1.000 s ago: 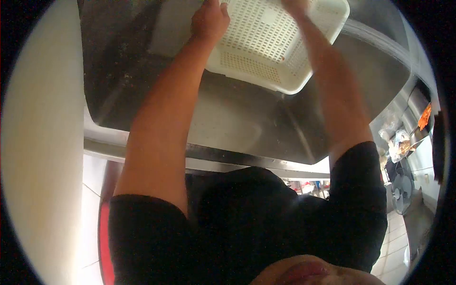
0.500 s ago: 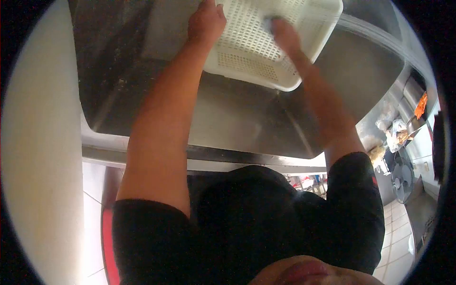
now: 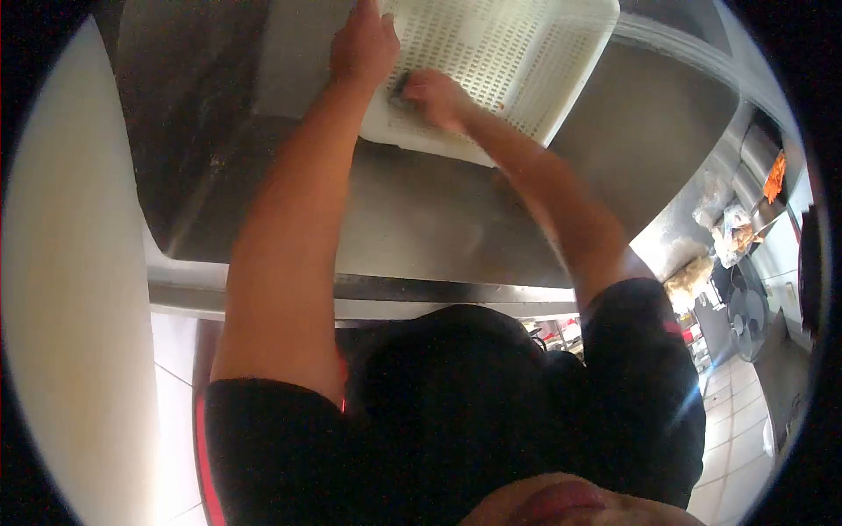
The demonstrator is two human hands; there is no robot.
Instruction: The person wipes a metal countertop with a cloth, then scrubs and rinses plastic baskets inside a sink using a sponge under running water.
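As the left hand (image 3: 364, 51) grips the white basket (image 3: 504, 57), the right hand (image 3: 434, 96) holds a dark object (image 3: 401, 90) inside.

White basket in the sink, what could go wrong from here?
The white basket might slide, with the left hand at just one side. The right hand, holding something dark, could knock its knuckles on the nearby wall. The orange speck might lodge in the holes.

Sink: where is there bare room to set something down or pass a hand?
The sink is bare between the basket and right rim; left of the left forearm, with specks; and, on the basket's near side, between that and the right forearm. It is crowded at the basket's near left corner: left hand, right hand and dark pad.
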